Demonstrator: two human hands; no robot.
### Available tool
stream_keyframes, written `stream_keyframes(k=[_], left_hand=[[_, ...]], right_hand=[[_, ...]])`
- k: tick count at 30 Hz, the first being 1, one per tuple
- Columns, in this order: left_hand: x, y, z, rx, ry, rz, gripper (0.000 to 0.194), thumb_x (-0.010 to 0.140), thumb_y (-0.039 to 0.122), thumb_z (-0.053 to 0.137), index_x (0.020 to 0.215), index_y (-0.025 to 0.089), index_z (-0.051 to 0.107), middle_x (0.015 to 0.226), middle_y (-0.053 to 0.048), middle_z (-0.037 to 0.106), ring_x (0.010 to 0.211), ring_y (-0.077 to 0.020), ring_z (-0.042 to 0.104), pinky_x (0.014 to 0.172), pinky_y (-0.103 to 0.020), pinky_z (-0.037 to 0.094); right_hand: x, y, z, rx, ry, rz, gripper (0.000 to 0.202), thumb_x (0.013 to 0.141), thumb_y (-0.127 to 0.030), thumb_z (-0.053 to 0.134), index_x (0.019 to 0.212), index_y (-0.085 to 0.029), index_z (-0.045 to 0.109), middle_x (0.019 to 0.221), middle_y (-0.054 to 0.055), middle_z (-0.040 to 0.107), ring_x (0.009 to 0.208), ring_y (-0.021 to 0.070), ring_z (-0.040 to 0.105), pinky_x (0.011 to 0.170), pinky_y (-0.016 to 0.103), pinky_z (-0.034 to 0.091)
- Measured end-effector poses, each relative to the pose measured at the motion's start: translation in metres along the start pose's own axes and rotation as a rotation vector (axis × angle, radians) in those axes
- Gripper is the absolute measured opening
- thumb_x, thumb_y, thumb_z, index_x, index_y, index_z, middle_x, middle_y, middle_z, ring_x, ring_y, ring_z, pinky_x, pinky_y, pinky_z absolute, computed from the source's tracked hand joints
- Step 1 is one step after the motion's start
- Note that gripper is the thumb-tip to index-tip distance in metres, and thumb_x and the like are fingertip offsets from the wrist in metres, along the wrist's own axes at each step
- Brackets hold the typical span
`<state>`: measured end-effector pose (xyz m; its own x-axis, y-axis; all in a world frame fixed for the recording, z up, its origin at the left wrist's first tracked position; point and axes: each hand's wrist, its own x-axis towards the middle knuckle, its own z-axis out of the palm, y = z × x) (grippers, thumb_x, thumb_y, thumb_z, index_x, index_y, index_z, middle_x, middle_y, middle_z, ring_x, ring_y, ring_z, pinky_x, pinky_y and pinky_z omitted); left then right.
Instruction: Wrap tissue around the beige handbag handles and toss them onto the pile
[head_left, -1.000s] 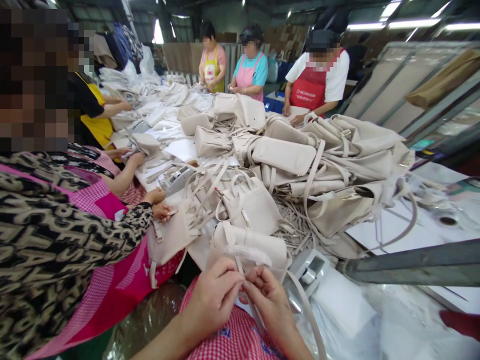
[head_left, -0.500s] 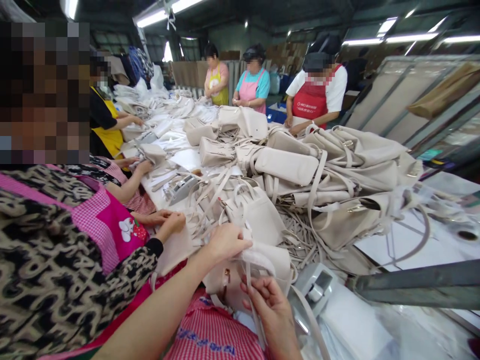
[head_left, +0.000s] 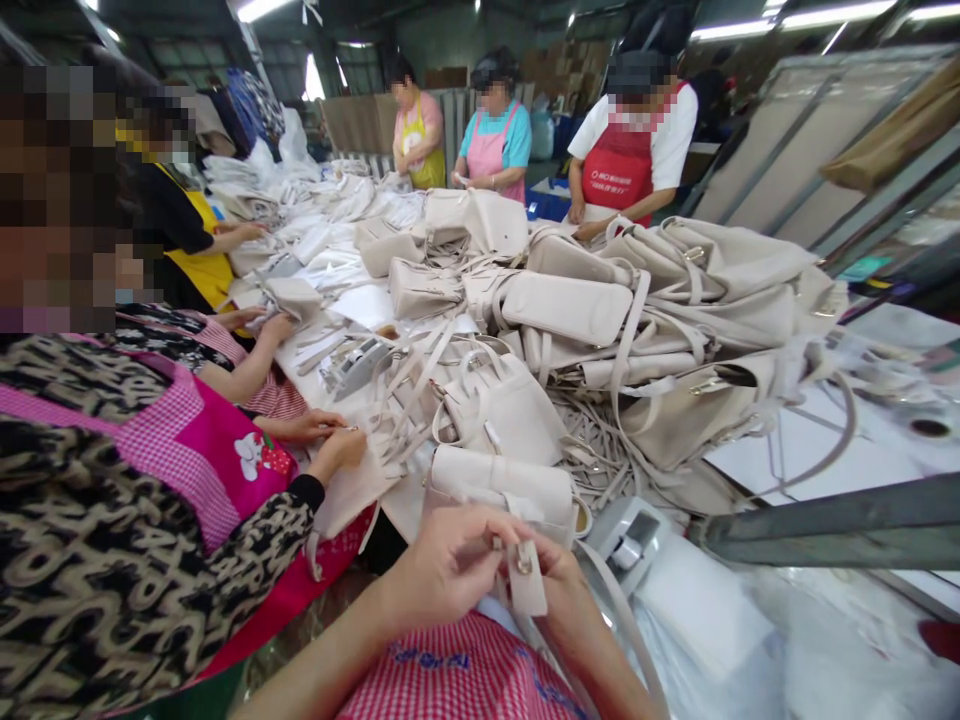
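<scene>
Close to my body, a small beige leather tab with a gold metal fitting (head_left: 529, 590) is up between my two hands. My right hand (head_left: 559, 580) is closed around the tab from behind. With its fingertips pinched at the tab's edge, my left hand (head_left: 450, 560) meets it from the other side; what exactly sits in that pinch is too small to make out. Just beyond the hands lies a beige handbag (head_left: 495, 475), partly covered by my fingers. A beige strap (head_left: 622, 630) loops down beside my right forearm.
A grey tape dispenser (head_left: 630, 545) stands right of my hands, by plastic wrapping (head_left: 720, 640). A large heap of beige bags (head_left: 570, 305) fills the table. A metal bar (head_left: 832, 520) juts in from the right. A co-worker's hands (head_left: 341, 445) work close on the left.
Both hands have drawn back toward my body and together. The left let go of the bag's handle area, and the tab with the gold fitting now shows between them. My view shifted slightly.
</scene>
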<state>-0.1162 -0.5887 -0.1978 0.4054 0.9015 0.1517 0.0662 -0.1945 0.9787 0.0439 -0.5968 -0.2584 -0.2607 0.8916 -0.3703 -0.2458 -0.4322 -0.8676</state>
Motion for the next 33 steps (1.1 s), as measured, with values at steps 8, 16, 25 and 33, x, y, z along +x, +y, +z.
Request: stream_keyframes(k=[8, 16, 25, 33], left_hand=[[-0.017, -0.026, 0.006, -0.557, 0.381, -0.426, 0.033, 0.063, 0.022, 0.075, 0.088, 0.021, 0.053, 0.072, 0.004, 0.063, 0.06, -0.0111, 0.058, 0.058, -0.022, 0.045], [-0.022, -0.025, 0.002, -0.051, 0.107, -0.522, 0.006, 0.073, 0.021, 0.06, 0.069, 0.016, 0.06, 0.068, 0.001, 0.058, 0.063, -0.0141, 0.054, 0.059, -0.025, 0.041], [-0.013, -0.032, 0.002, -0.251, 0.104, -0.609, 0.018, 0.065, 0.027, 0.068, 0.075, 0.016, 0.058, 0.064, 0.003, 0.061, 0.049, -0.0092, 0.049, 0.05, -0.023, 0.041], [-0.006, -0.039, 0.004, -0.09, 0.258, -0.474, 0.016, 0.073, 0.029, 0.065, 0.073, 0.017, 0.056, 0.061, 0.004, 0.058, 0.05, -0.0091, 0.049, 0.047, -0.02, 0.041]], right_hand=[[-0.003, -0.001, 0.006, 0.071, 0.028, 0.066, 0.034, 0.057, -0.04, 0.089, 0.081, -0.019, 0.076, 0.072, 0.003, 0.073, 0.06, 0.0164, 0.064, 0.055, 0.026, 0.05], [0.002, 0.008, 0.007, 0.024, 0.098, -0.02, 0.038, 0.052, -0.038, 0.091, 0.077, -0.016, 0.073, 0.061, -0.001, 0.067, 0.051, 0.0118, 0.055, 0.048, 0.023, 0.045], [-0.003, 0.009, 0.005, 0.057, 0.061, -0.051, 0.031, 0.059, -0.034, 0.088, 0.077, -0.018, 0.069, 0.064, -0.003, 0.066, 0.056, 0.0119, 0.056, 0.054, 0.023, 0.044], [-0.006, 0.01, 0.001, 0.104, 0.082, -0.036, 0.03, 0.062, -0.035, 0.086, 0.079, -0.018, 0.069, 0.064, -0.003, 0.067, 0.057, 0.0117, 0.056, 0.055, 0.023, 0.044]])
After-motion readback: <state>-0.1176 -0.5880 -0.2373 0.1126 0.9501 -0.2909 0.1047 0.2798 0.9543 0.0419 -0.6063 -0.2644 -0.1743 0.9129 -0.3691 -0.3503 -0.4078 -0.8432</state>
